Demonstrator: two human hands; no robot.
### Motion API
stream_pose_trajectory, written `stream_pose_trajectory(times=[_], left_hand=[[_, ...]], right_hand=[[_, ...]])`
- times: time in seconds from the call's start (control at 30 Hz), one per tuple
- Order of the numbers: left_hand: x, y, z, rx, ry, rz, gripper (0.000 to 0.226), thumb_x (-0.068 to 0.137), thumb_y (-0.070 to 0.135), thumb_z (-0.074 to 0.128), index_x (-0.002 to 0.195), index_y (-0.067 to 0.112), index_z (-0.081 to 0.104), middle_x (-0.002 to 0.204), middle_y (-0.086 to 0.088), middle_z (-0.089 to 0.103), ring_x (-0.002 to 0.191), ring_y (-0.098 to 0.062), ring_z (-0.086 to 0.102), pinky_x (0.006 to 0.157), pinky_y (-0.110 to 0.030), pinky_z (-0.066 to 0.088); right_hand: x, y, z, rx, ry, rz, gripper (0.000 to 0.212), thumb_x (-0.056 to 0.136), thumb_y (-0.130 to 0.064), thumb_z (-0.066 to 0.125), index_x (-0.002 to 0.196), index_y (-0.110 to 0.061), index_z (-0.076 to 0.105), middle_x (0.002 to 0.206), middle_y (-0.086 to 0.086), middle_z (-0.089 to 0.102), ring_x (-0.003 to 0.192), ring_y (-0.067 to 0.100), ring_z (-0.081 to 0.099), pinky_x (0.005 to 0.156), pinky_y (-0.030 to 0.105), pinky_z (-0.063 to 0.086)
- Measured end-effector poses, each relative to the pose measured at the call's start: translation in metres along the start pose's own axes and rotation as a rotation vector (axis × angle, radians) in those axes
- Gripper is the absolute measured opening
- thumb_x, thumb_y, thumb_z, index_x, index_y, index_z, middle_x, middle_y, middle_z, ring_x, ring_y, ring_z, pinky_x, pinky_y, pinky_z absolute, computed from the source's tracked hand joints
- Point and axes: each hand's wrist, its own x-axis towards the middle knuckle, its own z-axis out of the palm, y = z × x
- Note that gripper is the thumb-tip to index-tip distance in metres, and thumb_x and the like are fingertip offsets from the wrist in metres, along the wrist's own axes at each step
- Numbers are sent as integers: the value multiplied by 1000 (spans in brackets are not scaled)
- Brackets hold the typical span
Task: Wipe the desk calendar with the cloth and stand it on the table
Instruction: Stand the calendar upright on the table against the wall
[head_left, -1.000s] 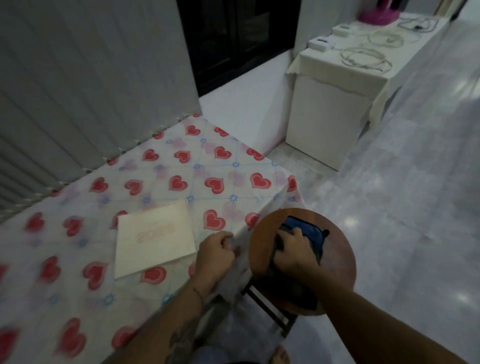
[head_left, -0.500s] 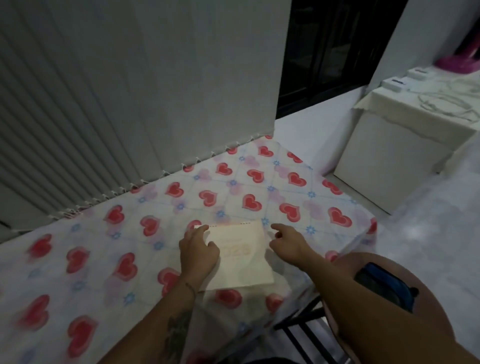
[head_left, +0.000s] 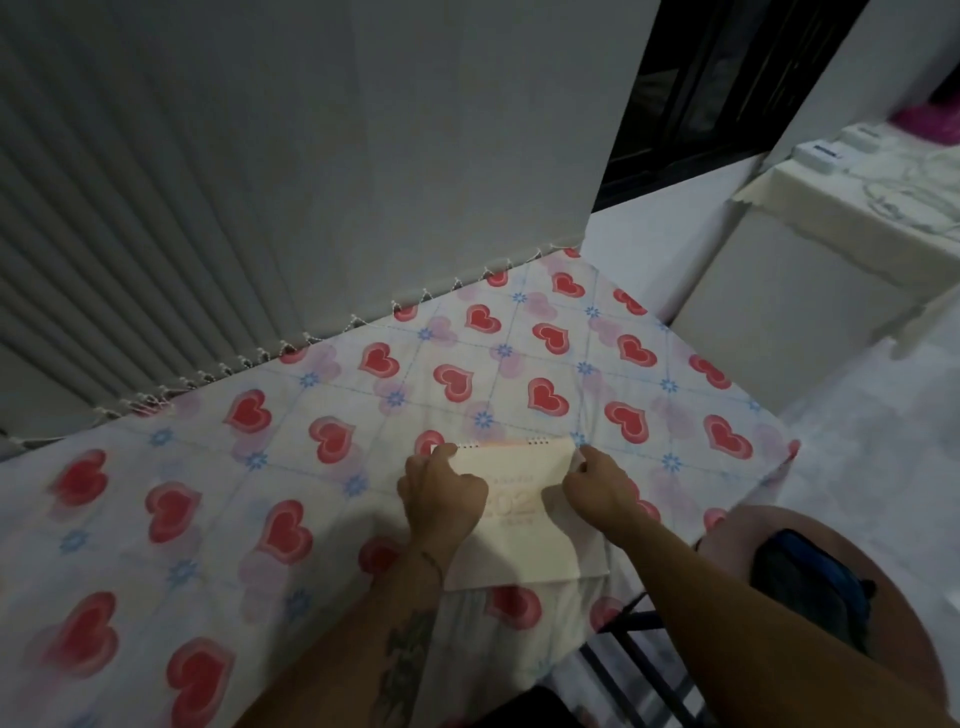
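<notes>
A cream desk calendar (head_left: 524, 540) with a spiral binding along its far edge lies near the front edge of the table (head_left: 322, 415), which is covered by a heart-print cloth. My left hand (head_left: 441, 499) grips the calendar's far left corner. My right hand (head_left: 597, 486) pinches the far right corner. The far edge looks slightly lifted off the table. A dark blue cloth (head_left: 810, 587) lies on a round brown stool (head_left: 930, 649) to the right, partly hidden by my right forearm.
Grey vertical blinds (head_left: 260, 182) hang right behind the table. A white cabinet (head_left: 810, 291) with cables and small boxes on top stands at the far right. A dark doorway (head_left: 727, 78) is beyond it. Pale tiled floor (head_left: 872, 441) lies to the right.
My right hand left the blue cloth on the stool and came to the calendar. Both hands now hold its far corners; the camera has turned left toward the table.
</notes>
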Motion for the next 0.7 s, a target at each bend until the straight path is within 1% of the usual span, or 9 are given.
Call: stream_pose_trajectory(times=[0.13,0.2,0.27,0.37,0.4,0.47,0.53,0.6,0.7], left_hand=[[6,-2,-4,-81,27,-24,53,75,12,61,128,19,64,125,-16,61,113,-39,57,99,-45,51],[7,-5,-4,-136,49,-30,52,75,10,60,126,18,65,122,-15,66,110,-37,61,93,-43,55],[8,-7,-4,-231,75,-64,51,78,9,59,128,18,66,123,-12,68,108,-33,64,86,-40,60],[6,-8,-6,-400,108,-121,52,82,4,55,129,22,66,127,-4,68,99,-23,65,69,-26,59],[5,-7,-8,-447,119,-127,52,82,3,53,128,23,67,127,-3,67,98,-22,64,69,-26,59],[1,-2,-13,-515,153,-109,52,80,5,52,126,24,67,127,-3,65,104,-22,65,82,-33,60],[-1,7,-21,-557,222,-57,50,81,8,53,125,27,66,127,1,62,111,-22,63,92,-40,59],[1,18,-31,-598,312,-16,43,87,10,55,121,34,67,122,7,55,110,-20,61,90,-44,60],[10,32,-49,-645,400,44,37,93,14,57,116,42,67,115,14,48,106,-16,60,82,-42,63]], right_hand=[[2,1,0,72,24,24,34,86,-8,48,119,-11,58,118,10,64,96,26,57,81,38,51],[0,3,0,99,21,25,34,86,-7,48,118,-11,58,116,7,64,92,22,56,75,34,51],[-2,3,-1,125,16,36,41,87,-7,47,127,-9,53,119,3,62,97,23,57,72,31,53],[-6,1,-5,159,6,37,55,87,-7,45,142,-9,41,135,11,56,116,32,56,91,44,52],[-8,0,-6,165,6,18,55,87,-6,45,142,-10,40,134,10,56,116,32,56,93,45,51],[-11,-5,-10,176,24,-34,56,86,-4,47,141,-12,42,121,1,62,111,29,58,90,44,50],[-14,-15,-14,202,54,-109,57,85,-2,49,140,-17,44,108,-10,60,106,24,58,88,45,51],[-17,-31,-19,227,89,-180,58,87,-1,53,139,-25,44,111,-11,57,106,22,56,89,47,51],[-17,-57,-27,246,120,-318,57,87,-4,59,133,-35,47,101,-22,53,99,16,55,87,49,52]])
